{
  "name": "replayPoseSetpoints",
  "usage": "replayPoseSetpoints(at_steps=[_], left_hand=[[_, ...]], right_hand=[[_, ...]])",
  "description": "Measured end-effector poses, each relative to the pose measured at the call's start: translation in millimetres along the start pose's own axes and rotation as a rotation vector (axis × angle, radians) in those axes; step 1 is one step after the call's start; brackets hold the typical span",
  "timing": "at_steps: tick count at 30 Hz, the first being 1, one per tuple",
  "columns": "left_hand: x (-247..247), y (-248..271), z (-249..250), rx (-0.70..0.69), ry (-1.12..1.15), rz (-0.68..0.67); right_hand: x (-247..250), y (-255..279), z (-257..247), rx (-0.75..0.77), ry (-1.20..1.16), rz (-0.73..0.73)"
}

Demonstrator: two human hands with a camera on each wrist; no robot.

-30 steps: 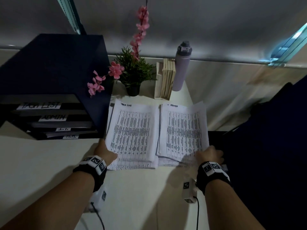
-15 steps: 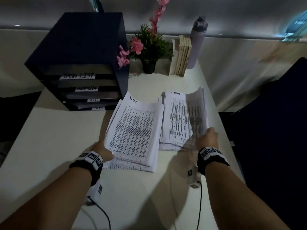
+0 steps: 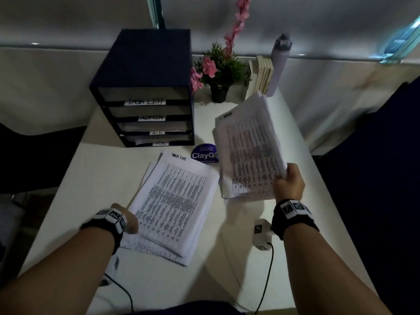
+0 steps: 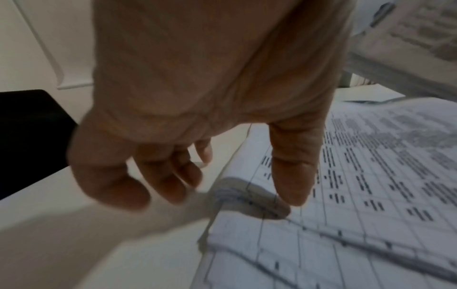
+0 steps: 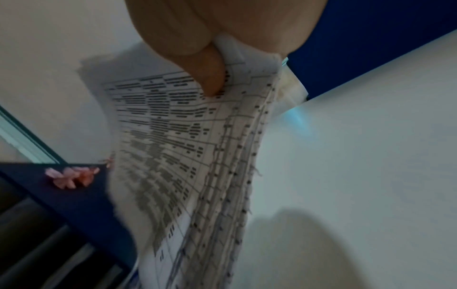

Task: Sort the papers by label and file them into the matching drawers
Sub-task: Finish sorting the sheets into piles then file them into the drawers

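Four labelled drawers (image 3: 154, 119), lower two holding paper; right fingers (image 5: 210, 76) pinch the ADMIN stack (image 3: 247, 153); left fingers (image 4: 158, 176) loosely curled.

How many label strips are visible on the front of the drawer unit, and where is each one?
4, stacked down the drawer unit: TASK LIST label at the top, ADMIN label below it, then two smaller labels and, too blurred to read.

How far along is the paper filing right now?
Sorting looks done: two stacks. The right hand grips the raised ADMIN stack; the left hand takes the edge of the TASK LIST stack on the table. Both still need filing in the drawer unit.
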State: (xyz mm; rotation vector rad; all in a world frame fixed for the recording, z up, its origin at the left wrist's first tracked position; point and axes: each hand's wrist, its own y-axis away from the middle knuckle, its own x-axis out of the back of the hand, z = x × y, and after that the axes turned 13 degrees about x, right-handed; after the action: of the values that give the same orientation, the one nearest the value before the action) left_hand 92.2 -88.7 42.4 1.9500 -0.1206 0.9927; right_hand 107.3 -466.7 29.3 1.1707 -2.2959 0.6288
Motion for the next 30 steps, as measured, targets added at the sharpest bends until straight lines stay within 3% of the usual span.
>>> replayPoseSetpoints(at_steps=[2,4,9,14,17,20,22,24,26,30], left_hand=[[4,-16,-4,-0.012,0.16,0.095],[13,-21,-1,-0.123,0.325,0.084],[38,21,25,-0.594,0.927,-0.346],[56,45,33,-0.706,1.295,-0.468],[71,49,23,-0.797,1.527,-0.387],[85,39,4,-0.87,1.703,-0.166],[88,34,-10,-0.821,1.689,0.009],[85,32,-18,-0.813,1.621,0.131],[79,33,-24,-0.825,1.579,0.192],[70,30,-33,-0.912,1.613,0.119]], right_hand=[[1,3,-12,0.039,-0.14,0.047],[4,7,-26,0.074,-0.258,0.062],[5,25,-79,0.146,-0.454,0.008],[-4,46,-133,0.325,-0.564,-0.032],[-9,55,-159,0.424,-0.587,-0.147],[-17,60,-173,0.408,-0.612,-0.372],[-27,64,-177,0.34,-0.618,-0.458],[-36,70,-183,0.304,-0.589,-0.441],[-45,78,-187,0.269,-0.575,-0.413],[-54,93,-185,0.185,-0.682,-0.461]])
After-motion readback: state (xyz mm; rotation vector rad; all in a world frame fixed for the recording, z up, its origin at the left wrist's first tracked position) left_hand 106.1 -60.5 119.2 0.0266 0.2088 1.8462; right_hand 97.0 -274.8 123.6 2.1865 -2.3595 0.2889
